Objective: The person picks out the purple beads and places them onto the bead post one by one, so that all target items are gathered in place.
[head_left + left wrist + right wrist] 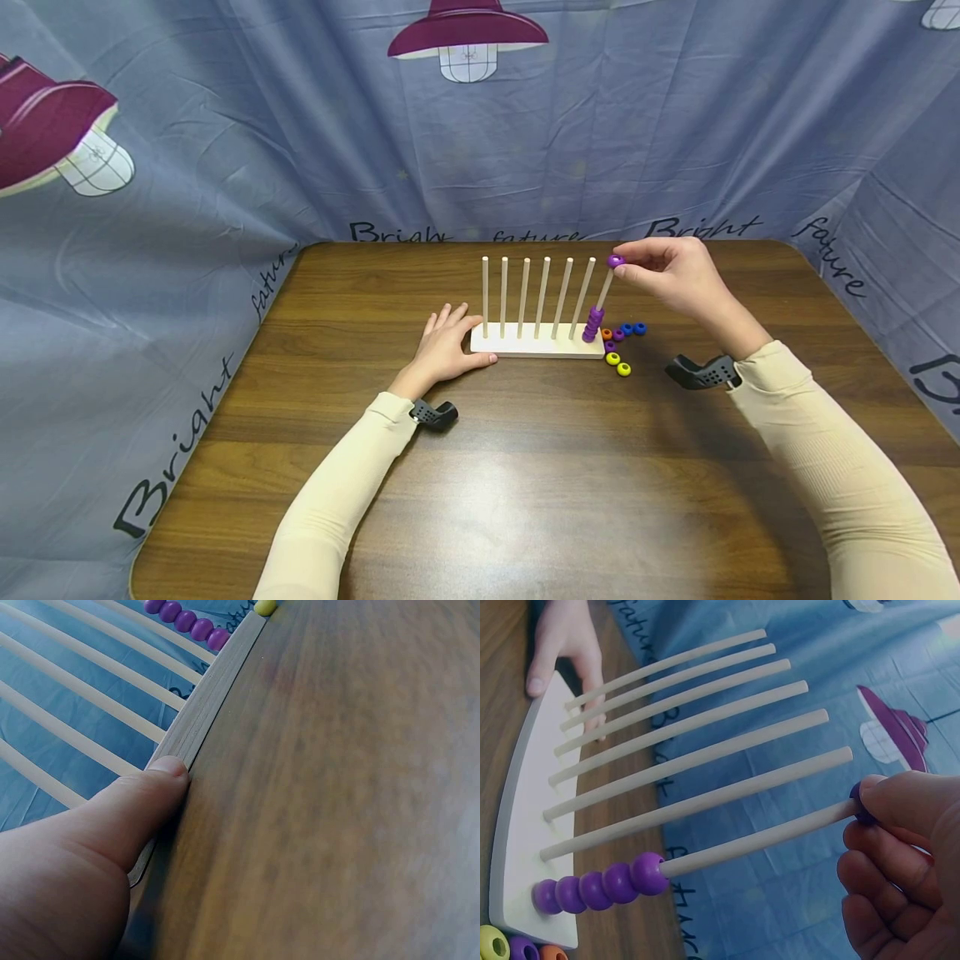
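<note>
A wooden peg stand (pixel 536 341) has several upright pegs in a row on a pale base. My left hand (pixel 444 346) holds the left end of the base, thumb along the front edge and the other fingers spread at the end and behind. The thumb (pixel 150 795) presses against the base's edge in the left wrist view. Between thumb and forefinger, my right hand (pixel 678 275) pinches a purple bead (pixel 616 261) at the tip of the rightmost peg. That peg's tip meets the bead in the right wrist view. Several purple beads (pixel 600 889) are stacked low on the same peg.
Beside the stand's right end lie loose beads: two yellow beads (pixel 618 365), an orange bead (pixel 607 334), two blue beads (pixel 633 329) and purple ones (pixel 618 335). All rest on a brown wooden table (pixel 420 500). A printed blue curtain (pixel 315 125) surrounds the table.
</note>
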The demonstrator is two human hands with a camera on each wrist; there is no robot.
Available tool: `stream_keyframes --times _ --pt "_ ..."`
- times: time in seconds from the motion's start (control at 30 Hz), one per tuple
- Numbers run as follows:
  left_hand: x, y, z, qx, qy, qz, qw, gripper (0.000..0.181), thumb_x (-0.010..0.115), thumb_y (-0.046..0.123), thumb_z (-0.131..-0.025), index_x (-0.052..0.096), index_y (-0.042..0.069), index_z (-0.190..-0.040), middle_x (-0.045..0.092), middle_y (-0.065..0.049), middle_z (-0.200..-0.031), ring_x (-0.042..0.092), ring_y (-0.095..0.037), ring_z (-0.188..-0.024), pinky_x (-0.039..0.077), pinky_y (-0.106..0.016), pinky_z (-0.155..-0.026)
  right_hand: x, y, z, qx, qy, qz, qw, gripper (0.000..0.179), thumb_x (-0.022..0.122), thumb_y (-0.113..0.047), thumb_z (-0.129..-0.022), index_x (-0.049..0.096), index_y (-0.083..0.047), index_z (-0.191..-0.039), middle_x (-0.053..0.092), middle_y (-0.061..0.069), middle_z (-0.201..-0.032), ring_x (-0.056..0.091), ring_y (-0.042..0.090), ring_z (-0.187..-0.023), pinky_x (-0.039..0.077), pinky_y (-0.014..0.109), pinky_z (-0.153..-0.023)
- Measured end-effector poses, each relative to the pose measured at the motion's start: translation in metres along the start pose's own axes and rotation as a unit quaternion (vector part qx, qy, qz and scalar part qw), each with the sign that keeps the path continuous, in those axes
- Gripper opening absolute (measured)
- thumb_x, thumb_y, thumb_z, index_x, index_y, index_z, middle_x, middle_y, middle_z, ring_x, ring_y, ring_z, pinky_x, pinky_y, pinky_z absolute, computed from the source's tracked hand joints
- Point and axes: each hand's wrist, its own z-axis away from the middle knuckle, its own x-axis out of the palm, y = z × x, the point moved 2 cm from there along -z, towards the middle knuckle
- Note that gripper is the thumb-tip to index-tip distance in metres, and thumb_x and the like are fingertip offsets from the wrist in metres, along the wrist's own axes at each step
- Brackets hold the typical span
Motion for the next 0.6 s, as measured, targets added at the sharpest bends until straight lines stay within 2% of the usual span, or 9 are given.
stream_keyframes --times 0.13,0.6 --pt "-0.0002 -0.0003 -0.0002 0.002 0.001 0.0 1.0 0.081 0.074 0.058 -0.084 0.051 0.017 -0.15 0.031 -0.017 -0.167 0.016 -0.042 -0.158 0.008 -0.059 -0.129 -0.001 -0.0007 0.0004 0.003 0.001 0.007 1.0 0.024 0.08 -0.01 -0.087 0.078 -0.001 -0.108 0.074 -0.022 -0.086 0.065 -0.008 -0.07 0.051 0.009 -0.062" --pt "-0.0004 -0.0002 -0.0001 0.001 0.001 -0.002 1.0 0.081 0.074 0.058 -0.084 0.051 0.017 -0.15 0.031 -0.017 -0.167 0.016 -0.042 -0.158 0.008 -0.059 -0.129 -0.0034 -0.0028 0.0001 -0.001 0.01 0.014 0.9999 0.023 0.08 -0.011 -0.087 0.079 -0.001 -0.107 0.073 -0.025 -0.088 0.064 -0.012 -0.07 0.051 0.008 -0.063"
